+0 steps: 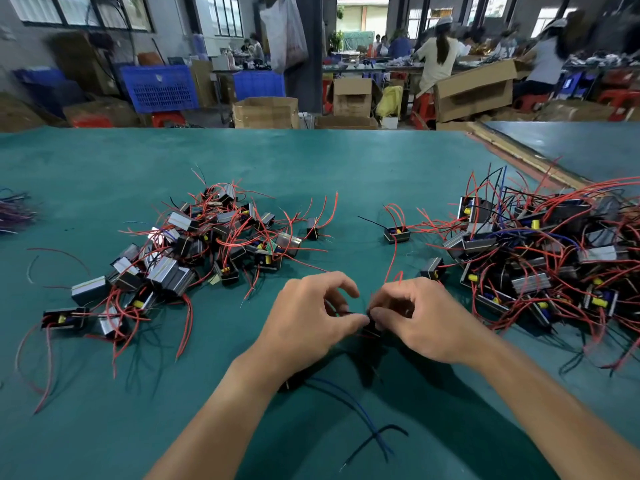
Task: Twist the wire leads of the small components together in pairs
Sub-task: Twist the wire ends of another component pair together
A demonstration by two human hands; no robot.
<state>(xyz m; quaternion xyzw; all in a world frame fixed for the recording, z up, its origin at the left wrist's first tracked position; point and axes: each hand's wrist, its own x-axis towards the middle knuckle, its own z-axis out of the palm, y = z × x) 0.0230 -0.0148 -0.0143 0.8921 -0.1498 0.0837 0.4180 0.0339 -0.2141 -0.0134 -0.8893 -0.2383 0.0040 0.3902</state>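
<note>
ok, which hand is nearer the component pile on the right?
Right. The right hand sits just left of the pile; the left hand is farther left, past the right hand.

Big workshop, daylight through windows [79, 10] at 10-11 o'clock. Blue crates [159, 88] below them, open cardboard boxes [266, 113] at 12. People [438, 60] at benches [360, 65] at 1-2, red stools [424, 107] around. Green-topped table [86, 161] up front.

Red-wired black components [194, 251] on a teal table [104, 161]; blue crates [159, 88] behind
</note>
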